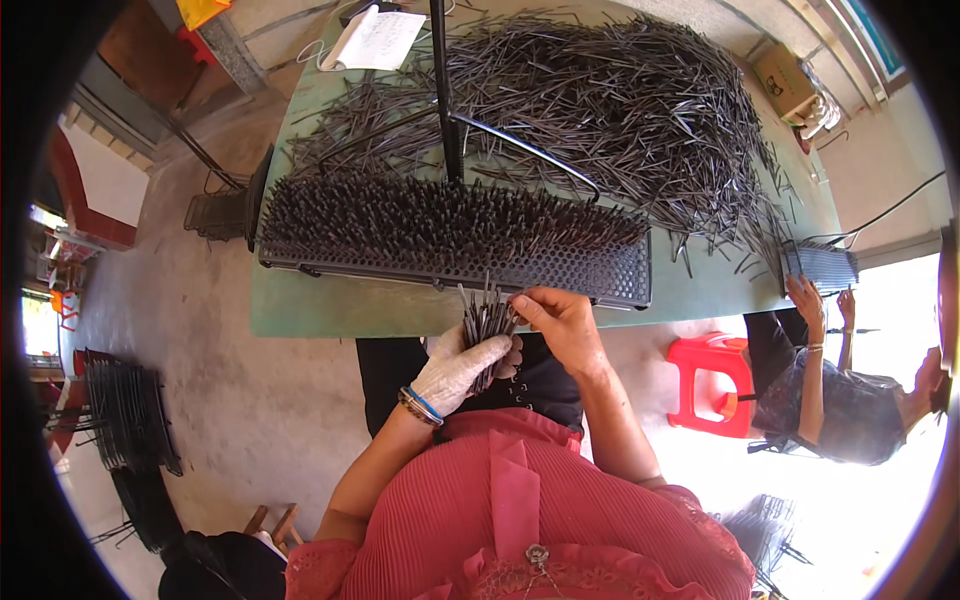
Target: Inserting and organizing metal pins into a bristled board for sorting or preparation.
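Observation:
My left hand (pixel 455 372), in a whitish knit glove, is closed around a bundle of thin dark rods (pixel 487 318) standing roughly upright in front of me. Bare, my right hand (pixel 557 322) has its thumb and fingertips pinched at the bundle's upper right side, touching the rods there; which rod they grip is partly hidden. Just beyond both hands, a long black perforated tray (pixel 600 276) lies along the table's near edge. Many similar rods (pixel 390 225) stand upright in its holes, while bare holes show along its front and right end.
A large heap of loose rods (pixel 600 110) covers much of the green table (pixel 330 318). Above the tray rises a black metal post (pixel 447 100). An open notebook (pixel 375 40) lies far left. At right, another person's hands (pixel 808 305) touch a smaller tray (pixel 826 268), near a red stool (pixel 708 385).

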The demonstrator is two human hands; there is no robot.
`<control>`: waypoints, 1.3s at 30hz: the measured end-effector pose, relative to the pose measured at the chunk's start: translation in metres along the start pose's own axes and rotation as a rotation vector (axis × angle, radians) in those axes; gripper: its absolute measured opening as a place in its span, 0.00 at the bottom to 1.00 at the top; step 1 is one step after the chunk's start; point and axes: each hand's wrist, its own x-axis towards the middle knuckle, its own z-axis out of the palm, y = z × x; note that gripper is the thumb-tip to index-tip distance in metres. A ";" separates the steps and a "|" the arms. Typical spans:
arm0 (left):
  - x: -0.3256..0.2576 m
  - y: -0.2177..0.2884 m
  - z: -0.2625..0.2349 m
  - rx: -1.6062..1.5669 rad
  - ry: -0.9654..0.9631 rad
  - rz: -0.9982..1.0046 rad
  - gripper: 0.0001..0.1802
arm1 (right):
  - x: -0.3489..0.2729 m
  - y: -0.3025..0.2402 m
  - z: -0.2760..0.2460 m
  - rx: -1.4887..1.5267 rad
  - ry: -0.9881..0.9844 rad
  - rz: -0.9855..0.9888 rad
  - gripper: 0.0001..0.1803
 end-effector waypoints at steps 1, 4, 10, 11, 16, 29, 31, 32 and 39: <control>0.000 0.000 0.004 -0.021 0.043 0.000 0.17 | 0.001 -0.002 -0.002 0.002 0.002 0.000 0.12; 0.002 -0.001 0.003 0.015 0.069 -0.010 0.15 | 0.003 -0.014 -0.015 -0.112 -0.012 0.088 0.13; 0.007 -0.004 0.008 0.066 0.098 0.114 0.11 | -0.001 -0.011 -0.002 0.357 0.070 0.112 0.15; 0.008 -0.005 0.009 0.053 0.110 0.126 0.11 | 0.000 -0.008 -0.004 0.358 0.070 0.112 0.15; 0.005 -0.008 0.005 0.056 0.108 0.092 0.11 | 0.006 0.004 -0.012 0.338 0.022 0.054 0.14; 0.004 -0.009 0.006 0.035 0.201 0.102 0.11 | 0.005 -0.008 -0.016 0.218 0.013 0.019 0.15; 0.006 -0.013 0.002 0.102 0.191 0.090 0.12 | 0.007 -0.012 -0.016 0.185 -0.005 0.031 0.15; 0.006 -0.015 0.001 0.169 0.183 0.077 0.12 | 0.008 -0.013 -0.016 0.151 -0.025 0.043 0.14; 0.003 -0.013 0.005 0.207 0.203 0.058 0.12 | 0.006 -0.011 -0.021 0.015 0.002 0.042 0.11</control>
